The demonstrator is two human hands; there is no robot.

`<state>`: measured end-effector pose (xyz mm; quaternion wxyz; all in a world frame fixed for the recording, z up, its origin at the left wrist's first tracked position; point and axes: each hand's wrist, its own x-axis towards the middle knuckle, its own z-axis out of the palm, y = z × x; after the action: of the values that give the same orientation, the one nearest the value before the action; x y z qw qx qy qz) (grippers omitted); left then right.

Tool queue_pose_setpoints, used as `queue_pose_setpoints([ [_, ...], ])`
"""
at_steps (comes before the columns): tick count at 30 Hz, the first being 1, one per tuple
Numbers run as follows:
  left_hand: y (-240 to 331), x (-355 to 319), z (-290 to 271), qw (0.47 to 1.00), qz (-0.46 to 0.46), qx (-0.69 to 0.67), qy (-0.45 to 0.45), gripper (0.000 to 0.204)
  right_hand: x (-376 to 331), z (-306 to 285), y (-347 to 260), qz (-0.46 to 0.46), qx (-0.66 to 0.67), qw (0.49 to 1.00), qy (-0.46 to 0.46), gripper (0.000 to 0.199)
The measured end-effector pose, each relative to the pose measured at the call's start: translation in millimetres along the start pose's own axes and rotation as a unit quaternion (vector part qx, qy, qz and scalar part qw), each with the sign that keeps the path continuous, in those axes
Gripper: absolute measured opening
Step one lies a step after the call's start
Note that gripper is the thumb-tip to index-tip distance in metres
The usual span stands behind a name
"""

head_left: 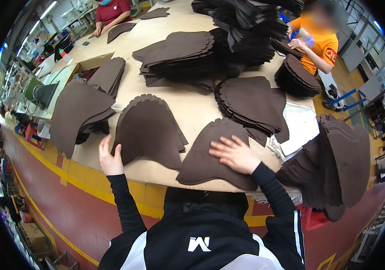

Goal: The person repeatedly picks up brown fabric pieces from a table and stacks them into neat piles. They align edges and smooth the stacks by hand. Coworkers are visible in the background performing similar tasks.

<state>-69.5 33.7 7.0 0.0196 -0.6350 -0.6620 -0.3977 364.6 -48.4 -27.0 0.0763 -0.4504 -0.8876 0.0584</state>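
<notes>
Two dark brown, leather-like cut panels with scalloped far edges lie side by side before me. My right hand (235,155) rests flat on the right panel (210,153), fingers spread. At the outer left edge of the left panel (149,132) is my left hand (110,157), its thumb and fingers apart; whether it touches the panel I cannot tell. More panel edges show under the left one's right side. Beyond the right panel lies a fanned stack of similar panels (246,99), and another pile (80,108) sits left of my left hand.
Tall brown stacks (179,49) occupy the table's (190,108) far middle. A large fanned stack (336,162) overhangs the right edge, near white sheets (298,126). A person in orange (320,47) handles pieces at far right; another in red (111,13) works at far left. A green machine (37,92) stands left.
</notes>
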Motion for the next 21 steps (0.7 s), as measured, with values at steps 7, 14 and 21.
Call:
queue_pose_setpoints([
  [7,88,-84,43,0.918,-0.045,-0.246,-0.307,0.043,46,-9,55,0.085,0.09,0.988,0.094,0.045],
  [14,111,-109,67,0.907,-0.032,-0.2,-0.369,0.056,-27,-45,5,0.072,0.117,0.98,0.143,0.048],
  [21,98,-60,65,0.941,0.098,-0.264,-0.185,0.015,-64,-50,-27,0.056,0.087,0.984,0.147,0.05],
])
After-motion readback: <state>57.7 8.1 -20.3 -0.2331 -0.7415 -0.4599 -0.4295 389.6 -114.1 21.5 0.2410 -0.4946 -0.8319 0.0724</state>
